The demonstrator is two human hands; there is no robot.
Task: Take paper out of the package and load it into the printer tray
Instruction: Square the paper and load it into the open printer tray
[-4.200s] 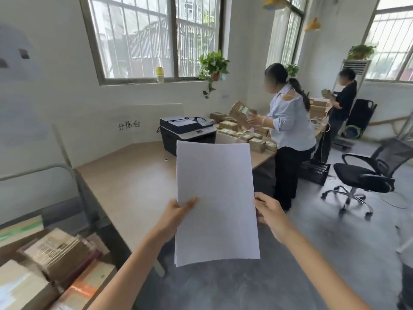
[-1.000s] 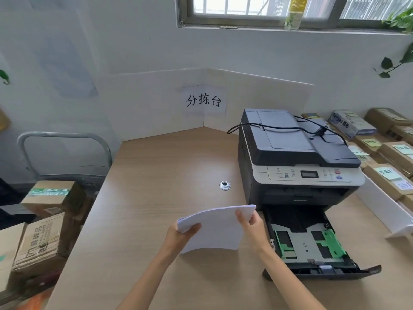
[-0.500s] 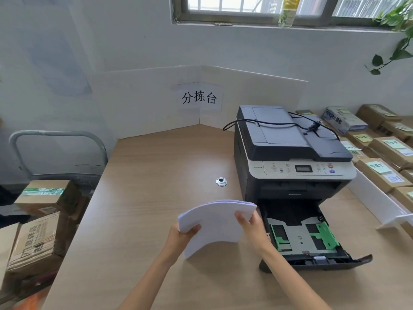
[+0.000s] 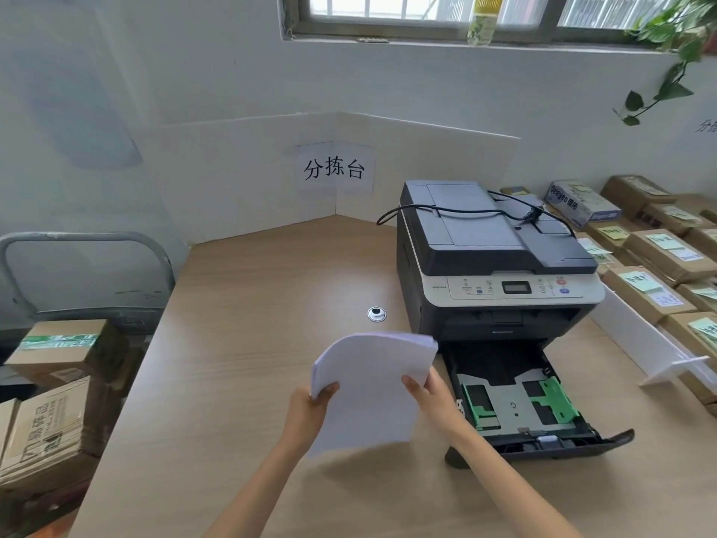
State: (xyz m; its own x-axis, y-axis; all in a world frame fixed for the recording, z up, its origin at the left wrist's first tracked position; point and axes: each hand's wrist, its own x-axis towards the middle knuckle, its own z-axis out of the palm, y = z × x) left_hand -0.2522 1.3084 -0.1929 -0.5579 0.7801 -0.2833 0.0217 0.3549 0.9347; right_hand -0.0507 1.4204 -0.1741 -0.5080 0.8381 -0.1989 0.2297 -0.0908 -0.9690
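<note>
I hold a thin stack of white paper (image 4: pixel 372 386) over the wooden desk, just left of the printer. My left hand (image 4: pixel 310 411) grips its left edge and my right hand (image 4: pixel 432 398) grips its right edge. The far end of the stack curls over and downward. A black and grey printer (image 4: pixel 489 258) stands on the desk with a cable lying across its lid. Its paper tray (image 4: pixel 516 405) is pulled out toward me and holds no paper; green guides show inside it.
A wooden desk (image 4: pixel 248 343) with a cable grommet (image 4: pixel 376 314). White partition boards stand behind with a paper sign (image 4: pixel 334 168). Several labelled cardboard parcels (image 4: pixel 659 258) lie to the right behind a white divider (image 4: pixel 655 351). Cardboard boxes (image 4: pixel 50 421) and a cart handle are at left.
Earlier I held the paper upright while walking to the desk. Over the last second the stack has stayed left of the tray, lifted slightly, and bent more at its far end.
</note>
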